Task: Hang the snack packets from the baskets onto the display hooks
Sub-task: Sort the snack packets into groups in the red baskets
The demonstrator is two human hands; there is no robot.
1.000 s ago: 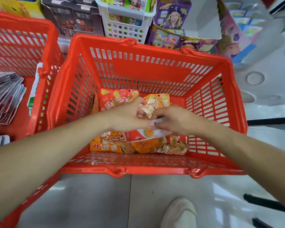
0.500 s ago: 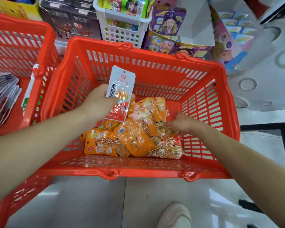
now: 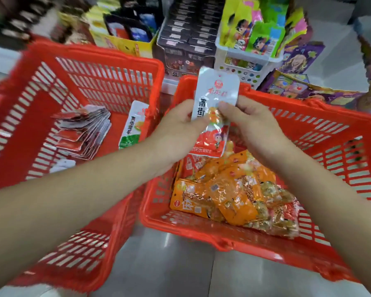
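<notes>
Left basket (image 3: 94,53): a fanned stack of red-and-white packets (image 3: 84,131) is sitting on its floor, and a green-and-white packet (image 3: 133,125) is leaning against its right wall. None of these are being touched.

Left hand (image 3: 176,129): it's pinching the left edge of a white-and-red packet (image 3: 214,112), thumb on the front face. The packet is being held upright in the air above the back of the right basket (image 3: 201,232), clear of everything in it.

Right hand (image 3: 251,121): its fingertips are gripping the same packet on the right edge, about mid-height. So both hands are grasping one packet and neither is free.

Right basket: a loose pile of orange packets (image 3: 234,194) is lying along its floor, towards the near right corner.

Progress: no display hooks are showing in this view, so I can't tell how many packets are already hanging. Judging by the stock, the job is far from done. One packet is lifted and being readied, and two baskets are waiting with plenty to hang. Next is likely finding the hang hole at the top edge and carrying it to a hook.
</notes>
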